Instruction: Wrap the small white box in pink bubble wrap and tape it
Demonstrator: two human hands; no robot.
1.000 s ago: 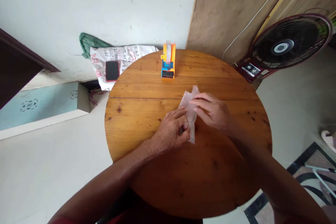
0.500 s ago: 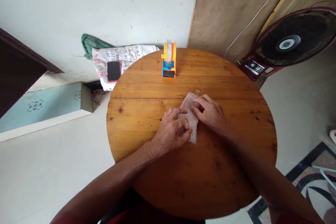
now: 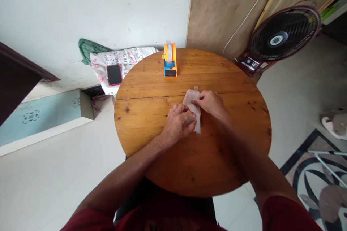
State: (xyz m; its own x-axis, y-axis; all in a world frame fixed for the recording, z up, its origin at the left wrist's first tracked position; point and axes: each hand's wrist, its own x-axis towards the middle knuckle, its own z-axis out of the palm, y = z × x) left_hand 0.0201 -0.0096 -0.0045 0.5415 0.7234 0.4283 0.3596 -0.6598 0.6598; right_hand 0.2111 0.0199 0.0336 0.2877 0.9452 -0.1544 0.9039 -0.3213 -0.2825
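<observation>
A whitish packet of what looks like bubble wrap (image 3: pixel 192 95) lies at a slant on the round wooden table (image 3: pixel 146 112). A short piece of clear tape (image 3: pixel 195 88) shows at its far edge. My left hand (image 3: pixel 179 122) covers the packet's left side, its fingers curled and closed on the wrap. At the upper right edge, the thumb and fingers of my right hand (image 3: pixel 210 101) pinch the wrap. Whatever the wrap contains is hidden. Farther back stands an orange and blue tape dispenser (image 3: pixel 170 59) with a roll of clear tape, touched by neither hand.
Left of the table, a phone (image 3: pixel 114 75) rests on a printed white sack (image 3: pixel 101 65), beside a green bag (image 3: pixel 90 48). A dark-bladed fan (image 3: pixel 278 39) stands at the right, near the wall. A pale metal frame (image 3: pixel 322 152) is at the lower right.
My view has shifted slightly, so the whole scene sits differently. The right hand's fingers have closed on the packet's edge, where they were more spread before. My left hand stays on the wrap.
</observation>
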